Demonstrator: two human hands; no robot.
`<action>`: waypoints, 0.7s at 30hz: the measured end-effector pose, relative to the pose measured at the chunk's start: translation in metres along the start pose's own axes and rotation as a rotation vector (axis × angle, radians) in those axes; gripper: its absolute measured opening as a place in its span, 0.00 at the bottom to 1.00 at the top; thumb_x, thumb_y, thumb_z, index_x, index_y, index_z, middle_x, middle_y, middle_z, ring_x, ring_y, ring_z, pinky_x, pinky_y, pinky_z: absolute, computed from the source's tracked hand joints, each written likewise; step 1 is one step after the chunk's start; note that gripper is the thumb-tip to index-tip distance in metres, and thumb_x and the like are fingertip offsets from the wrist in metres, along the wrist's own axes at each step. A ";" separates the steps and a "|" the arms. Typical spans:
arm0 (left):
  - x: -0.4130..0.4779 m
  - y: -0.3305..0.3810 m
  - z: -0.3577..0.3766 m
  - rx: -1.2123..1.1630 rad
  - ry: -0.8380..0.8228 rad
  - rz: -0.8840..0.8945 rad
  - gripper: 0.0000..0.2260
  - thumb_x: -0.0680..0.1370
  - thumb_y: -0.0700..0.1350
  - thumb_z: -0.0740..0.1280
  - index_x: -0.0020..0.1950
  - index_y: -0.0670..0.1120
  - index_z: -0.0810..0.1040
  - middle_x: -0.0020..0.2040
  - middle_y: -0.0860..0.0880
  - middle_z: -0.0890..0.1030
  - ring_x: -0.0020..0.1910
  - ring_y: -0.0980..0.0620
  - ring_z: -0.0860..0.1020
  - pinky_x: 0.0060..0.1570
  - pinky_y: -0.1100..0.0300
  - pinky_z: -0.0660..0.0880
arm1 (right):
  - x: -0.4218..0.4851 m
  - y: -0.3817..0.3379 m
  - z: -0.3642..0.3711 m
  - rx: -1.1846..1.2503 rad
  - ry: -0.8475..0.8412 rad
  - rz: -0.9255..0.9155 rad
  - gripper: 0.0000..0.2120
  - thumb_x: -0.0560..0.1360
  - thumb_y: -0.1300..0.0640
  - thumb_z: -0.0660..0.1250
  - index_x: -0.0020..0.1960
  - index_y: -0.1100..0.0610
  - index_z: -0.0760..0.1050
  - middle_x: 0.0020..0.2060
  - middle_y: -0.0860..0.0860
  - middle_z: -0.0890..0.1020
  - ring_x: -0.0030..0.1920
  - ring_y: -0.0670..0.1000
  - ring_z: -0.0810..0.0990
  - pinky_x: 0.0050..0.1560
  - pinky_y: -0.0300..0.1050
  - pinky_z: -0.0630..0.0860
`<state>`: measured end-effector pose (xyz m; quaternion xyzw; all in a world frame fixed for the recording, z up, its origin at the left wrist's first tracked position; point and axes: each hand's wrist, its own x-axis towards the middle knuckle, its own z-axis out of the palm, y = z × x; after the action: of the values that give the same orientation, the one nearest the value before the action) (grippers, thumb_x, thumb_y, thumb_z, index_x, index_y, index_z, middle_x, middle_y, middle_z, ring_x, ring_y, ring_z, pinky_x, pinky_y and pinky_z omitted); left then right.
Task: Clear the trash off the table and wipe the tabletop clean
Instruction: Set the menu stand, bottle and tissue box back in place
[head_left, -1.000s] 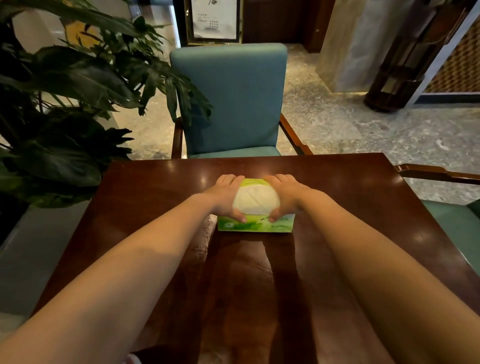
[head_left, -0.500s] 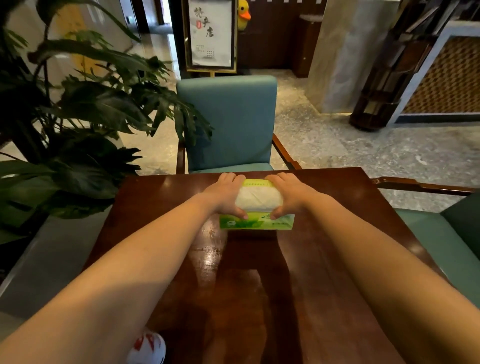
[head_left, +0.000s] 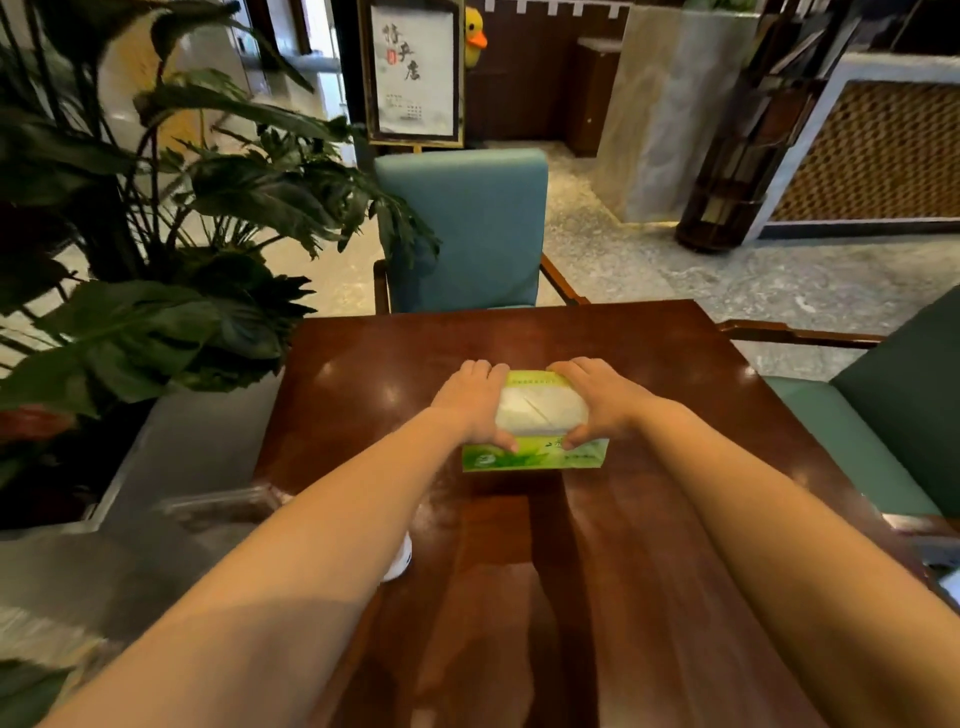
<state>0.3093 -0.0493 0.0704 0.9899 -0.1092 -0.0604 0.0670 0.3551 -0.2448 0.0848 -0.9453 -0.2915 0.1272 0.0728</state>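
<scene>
Green tissue pack: lies flat on the dark wooden worktop, slightly past its middle toward the far edge, long side facing the camera, white tissue showing through the top opening. Left hand: grip grasping the pack's left end, fingers curled over the far top edge, thumb on the near top edge. Right hand: grip grasping the pack's right end in the same manner. Both forearms reach in from the near side, and the pack sits between the two hands. A small white object shows just beside the left forearm, mostly hidden; it cannot be identified. A blurred translucent item lies at the worktop's left edge, kind undetermined. Surroundings: a blue upholstered chair stands at the far side of the worktop, and a green chair at the right side. A large leafy plant stands to the left, its leaves near the worktop's far left corner. A framed sign and a yellow duck figure stand well behind the blue chair.
</scene>
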 end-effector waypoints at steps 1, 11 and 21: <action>-0.010 0.003 0.007 0.026 -0.003 0.004 0.45 0.63 0.62 0.74 0.71 0.42 0.59 0.66 0.42 0.68 0.65 0.43 0.65 0.63 0.51 0.65 | -0.008 -0.003 0.009 0.002 -0.007 0.004 0.51 0.60 0.47 0.79 0.75 0.54 0.54 0.70 0.53 0.63 0.71 0.55 0.59 0.71 0.51 0.60; -0.063 0.027 0.062 0.050 -0.033 0.008 0.46 0.63 0.65 0.72 0.71 0.42 0.59 0.64 0.43 0.69 0.63 0.43 0.67 0.66 0.52 0.62 | -0.064 -0.013 0.069 0.045 -0.069 0.032 0.52 0.61 0.47 0.79 0.75 0.54 0.53 0.71 0.54 0.61 0.72 0.55 0.57 0.72 0.51 0.59; -0.093 0.039 0.096 -0.010 0.002 -0.069 0.46 0.65 0.61 0.73 0.74 0.44 0.54 0.70 0.43 0.64 0.69 0.43 0.62 0.71 0.52 0.55 | -0.071 -0.003 0.105 0.019 -0.021 -0.093 0.52 0.60 0.46 0.79 0.75 0.54 0.54 0.72 0.53 0.61 0.73 0.54 0.57 0.73 0.48 0.57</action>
<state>0.1978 -0.0776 -0.0083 0.9928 -0.0746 -0.0623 0.0698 0.2668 -0.2763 -0.0013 -0.9286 -0.3346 0.1361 0.0846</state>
